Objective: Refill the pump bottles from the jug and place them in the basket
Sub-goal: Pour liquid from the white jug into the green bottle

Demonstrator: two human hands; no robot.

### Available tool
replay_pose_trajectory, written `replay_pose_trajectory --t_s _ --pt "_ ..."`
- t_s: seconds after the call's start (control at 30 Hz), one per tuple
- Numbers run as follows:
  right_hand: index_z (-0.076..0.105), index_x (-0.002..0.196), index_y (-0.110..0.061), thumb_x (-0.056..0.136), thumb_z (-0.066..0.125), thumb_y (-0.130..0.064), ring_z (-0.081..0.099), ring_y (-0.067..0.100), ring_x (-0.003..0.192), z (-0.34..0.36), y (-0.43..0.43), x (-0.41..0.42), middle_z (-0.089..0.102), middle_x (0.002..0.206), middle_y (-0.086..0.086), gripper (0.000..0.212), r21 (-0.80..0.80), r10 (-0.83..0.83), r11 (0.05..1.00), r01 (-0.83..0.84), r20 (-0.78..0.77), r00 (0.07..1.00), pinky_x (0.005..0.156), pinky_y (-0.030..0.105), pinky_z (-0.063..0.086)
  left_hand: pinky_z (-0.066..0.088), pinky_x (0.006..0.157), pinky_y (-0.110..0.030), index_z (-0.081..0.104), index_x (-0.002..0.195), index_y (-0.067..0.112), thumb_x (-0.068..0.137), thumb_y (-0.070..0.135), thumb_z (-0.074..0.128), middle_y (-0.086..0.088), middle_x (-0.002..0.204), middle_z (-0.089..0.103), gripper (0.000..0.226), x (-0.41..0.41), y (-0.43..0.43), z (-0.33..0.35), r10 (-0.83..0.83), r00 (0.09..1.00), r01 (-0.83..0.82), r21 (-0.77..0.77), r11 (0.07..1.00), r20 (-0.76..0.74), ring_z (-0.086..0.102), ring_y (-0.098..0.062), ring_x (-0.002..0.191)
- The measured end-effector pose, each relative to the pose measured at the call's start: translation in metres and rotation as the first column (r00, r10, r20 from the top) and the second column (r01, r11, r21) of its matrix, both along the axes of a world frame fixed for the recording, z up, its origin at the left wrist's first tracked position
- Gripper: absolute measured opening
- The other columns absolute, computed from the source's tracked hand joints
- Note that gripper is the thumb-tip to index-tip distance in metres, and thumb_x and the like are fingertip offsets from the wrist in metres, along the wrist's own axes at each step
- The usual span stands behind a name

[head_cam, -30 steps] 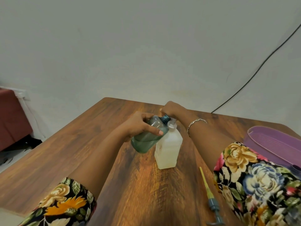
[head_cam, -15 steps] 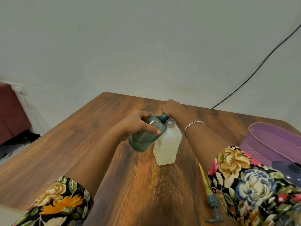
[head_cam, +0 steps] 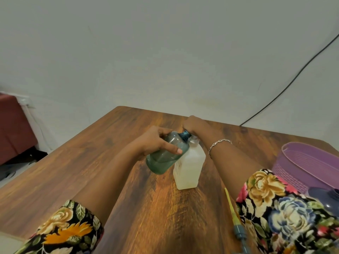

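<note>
The teal bottle [head_cam: 165, 158] was held off the table [head_cam: 91, 162] at frame centre, tilted. Its long axis ran from the base at lower left to the neck [head_cam: 185, 134] at upper right, with the neck higher than the base. The neck met the mouth of the white bottle [head_cam: 189, 167], which stood upright on the table, touching the teal bottle on its right side. The left hand [head_cam: 156, 142] wrapped the teal bottle's shoulder from above, fingers curled round the body. The right hand [head_cam: 192, 124] was closed in a fist directly behind the two necks; which neck it gripped could not be determined. The coming move appeared to turn on this neck-to-mouth alignment: the left hand set the tilt, and the right hand was nearer the joint. A pump [head_cam: 236, 226] with a yellow tube lay on the table at lower right, tube pointing toward the white bottle, apart from both bottles. The purple basket [head_cam: 302, 162] stood at the right edge, nearer the right arm, with a dark bottle [head_cam: 322, 198] just in front of it, partly hidden by the sleeve. No brand or writing was legible; a faint mark on the white bottle's left face could not be read. A black cable [head_cam: 293, 81] crossed the wall at upper right.
</note>
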State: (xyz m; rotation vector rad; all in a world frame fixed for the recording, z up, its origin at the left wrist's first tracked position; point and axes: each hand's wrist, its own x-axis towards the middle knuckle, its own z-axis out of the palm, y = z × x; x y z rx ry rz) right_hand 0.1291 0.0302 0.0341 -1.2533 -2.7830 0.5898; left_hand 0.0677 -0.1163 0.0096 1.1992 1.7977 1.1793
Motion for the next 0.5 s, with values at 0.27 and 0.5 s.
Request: replay_pose_trajectory --t_s 0.27,0.5 --pt "0.042 0.06 -0.009 0.091 0.041 -0.011 0.039 0.014 0.054 0.002 0.0 0.0 0.044 0.063 0.004 0.032 0.022 -0.017 1.0 0.018 -0.018 1.0 0.055 0.026 0.034 0.053 0.073 -0.029 0.061 0.112 0.019 0.065 0.016 0.078 -0.001 0.101 0.064 0.05 0.003 -0.002 0.003 0.011 1.0 -0.011 0.01 1.0 -0.003 0.062 -0.019 0.091" --pt "0.041 0.061 -0.009 0.09 0.039 -0.009 0.041 0.017 0.057 0.007 -0.005 -0.004 0.043 0.064 0.006 0.029 0.073 -0.029 0.997 0.03 -0.015 0.999 0.051 0.026 0.031 0.052 0.067 -0.023 0.061 0.108 0.022 0.063 0.016 0.079 0.001 0.1 0.064 0.049 0.0 -0.006 0.01 0.022 1.0 -0.022 0.001 1.0 -0.009 0.061 -0.016 0.089"
